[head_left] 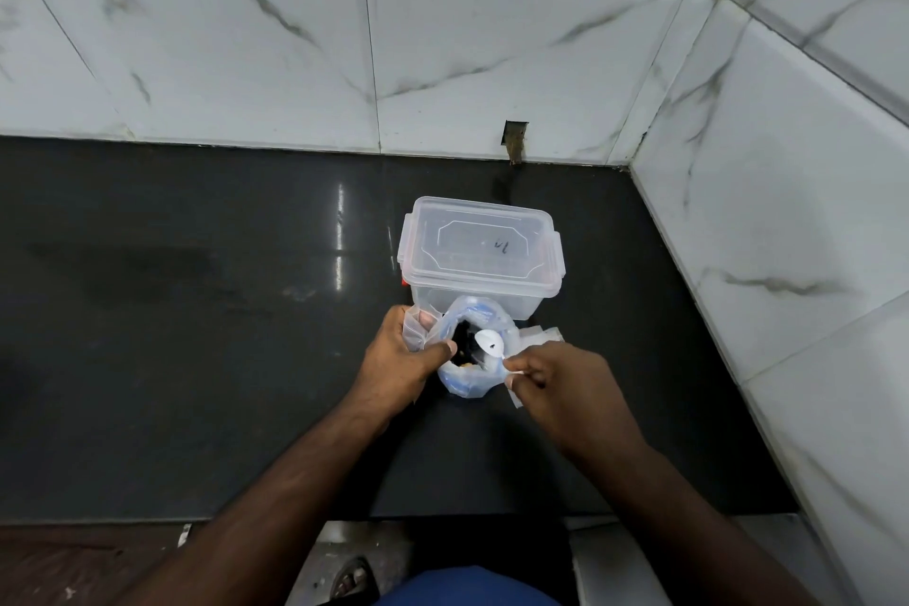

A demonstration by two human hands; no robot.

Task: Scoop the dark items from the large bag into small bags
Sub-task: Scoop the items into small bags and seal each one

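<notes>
Large bag (474, 359): sitting on the dark counter (196, 335) at about 6 o'clock from the clear lidded box (479, 256), touching its front wall; mouth rolled down and gaping upward, dark items (461, 340) showing in the opening.
Spoon (489, 342): white, bowl hovering over the mouth with only a speck or two on it; judging by that, nearly empty and due for another dip.
Right hand (551, 376): pinching the spoon handle between thumb and curled fingers, at 3 o'clock of the bag.
Left hand (403, 354): gripping a small bag (415, 327) together with the big bag's rim at 9 o'clock, thumb pressing over the plastic edge.
Doing it well: keeping the rim pinned open with the left grip; sliding the bowl down along the inner wall, digging under the pile rather than skimming; lifting level; tipping only once the bowl is inside the small bag's mouth.
Watching for: thin plastic collapsing over the opening; loose bits rolling onto the black counter, hard to spot there.
Spare bags (541, 335): a flat clear stack lying at 2 o'clock of the big bag, just beside it.
Wall (442, 39): pale marbled tiles at 12 and 3 o'clock.
</notes>
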